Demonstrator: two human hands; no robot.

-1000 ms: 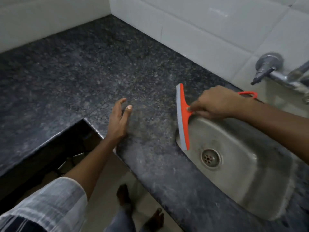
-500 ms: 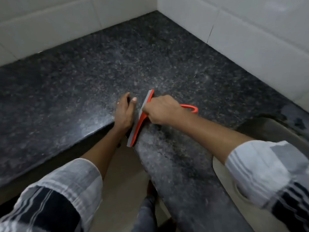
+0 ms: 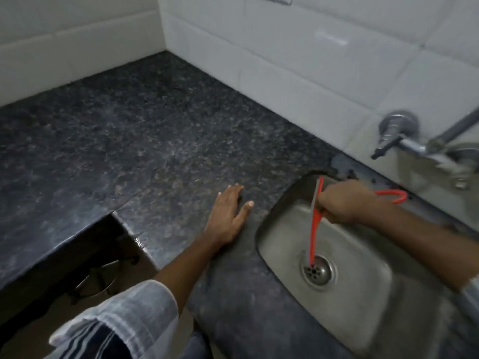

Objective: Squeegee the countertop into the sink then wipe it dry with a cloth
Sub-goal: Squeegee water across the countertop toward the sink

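Observation:
An orange squeegee [image 3: 315, 224] with a grey rubber blade hangs over the steel sink [image 3: 363, 314], its blade running from the sink's far rim down to the drain [image 3: 318, 272]. My right hand [image 3: 343, 202] is shut on its handle, whose orange loop sticks out to the right. My left hand [image 3: 228, 216] lies flat with fingers apart on the dark speckled granite countertop [image 3: 145, 141], just left of the sink. No cloth is in view.
A metal tap [image 3: 399, 137] juts from the white tiled wall [image 3: 298, 60] above the sink's far right. A cut-out in the counter's front edge [image 3: 85, 255] opens on dark space at the lower left. White tiles close the back corner.
My right hand has drawn the squeegee rightward from beside my left hand across the counter to over the sink. My left hand stays flat on the granite. The view swung right.

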